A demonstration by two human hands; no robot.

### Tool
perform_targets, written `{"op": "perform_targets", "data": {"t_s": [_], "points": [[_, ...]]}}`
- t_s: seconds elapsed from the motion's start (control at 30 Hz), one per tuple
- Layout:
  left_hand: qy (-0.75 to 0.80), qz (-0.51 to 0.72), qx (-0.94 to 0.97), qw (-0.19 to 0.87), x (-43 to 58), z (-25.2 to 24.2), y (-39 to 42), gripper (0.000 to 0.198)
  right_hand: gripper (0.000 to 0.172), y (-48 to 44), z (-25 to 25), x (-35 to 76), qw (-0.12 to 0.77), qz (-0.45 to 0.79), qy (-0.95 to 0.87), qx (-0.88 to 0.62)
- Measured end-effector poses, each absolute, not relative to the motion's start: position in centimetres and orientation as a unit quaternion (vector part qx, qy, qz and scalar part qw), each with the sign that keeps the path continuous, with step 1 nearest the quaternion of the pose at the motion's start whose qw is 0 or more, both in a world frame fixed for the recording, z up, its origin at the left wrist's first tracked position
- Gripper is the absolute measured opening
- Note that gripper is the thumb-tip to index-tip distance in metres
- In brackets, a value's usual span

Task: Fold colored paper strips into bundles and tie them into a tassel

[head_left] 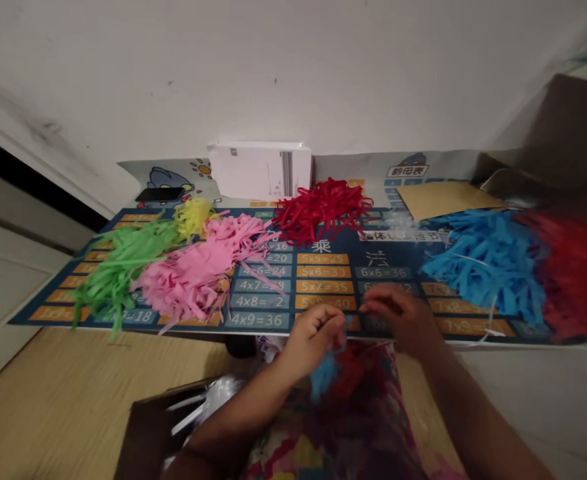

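My left hand is curled into a tight fist around a small tuft of blue paper strips, which hangs just below my knuckles over my lap. My right hand sits just beside the left, its fingers drawn narrow and pointing towards the fist. It is blurred, so I cannot tell whether it is pinching the top of the tuft or only touching it.

Both hands hover at the near edge of the dark blue multiplication-table mat, and that edge runs right under my wrists. The stretch of mat straight ahead of my knuckles is bare.

- Ahead and left of the left hand: a loose pile of pink paper strips, with a pile of green paper strips beyond it and a small clump of yellow strips further back.
- Straight ahead, well apart from both hands: a heap of red paper strips, with a white rectangular box against the wall behind it.
- Ahead and right of the right hand: a big pile of blue paper strips, closer than the others.
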State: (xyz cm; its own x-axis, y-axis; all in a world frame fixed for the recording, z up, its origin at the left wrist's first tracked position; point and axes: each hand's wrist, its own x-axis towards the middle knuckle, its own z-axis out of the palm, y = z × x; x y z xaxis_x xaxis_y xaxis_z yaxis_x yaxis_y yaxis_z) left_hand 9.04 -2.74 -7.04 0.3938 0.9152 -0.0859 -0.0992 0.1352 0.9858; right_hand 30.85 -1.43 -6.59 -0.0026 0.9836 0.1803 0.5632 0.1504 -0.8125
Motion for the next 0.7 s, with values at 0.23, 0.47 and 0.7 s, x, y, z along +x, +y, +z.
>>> {"op": "perform_targets", "data": {"t_s": [0.23,0.47,0.7], "points": [[0.427,0.412,0.645,0.482,8.8,-6.2,-3.1,0.019,0.02,-6.8,-9.1,25.6,0.547,0.462,-0.448,-0.535],[0.417,0.383,0.717,0.406,8.8,-6.3,-3.5,0.015,0.029,-7.1,-8.9,25.8,0.558,0.459,-0.405,-0.56],[0.362,0.371,0.743,0.423,8.0,-6.5,-2.9,0.017,0.026,-7.1,-8.0,26.2,0.524,0.496,-0.427,-0.544]]}}
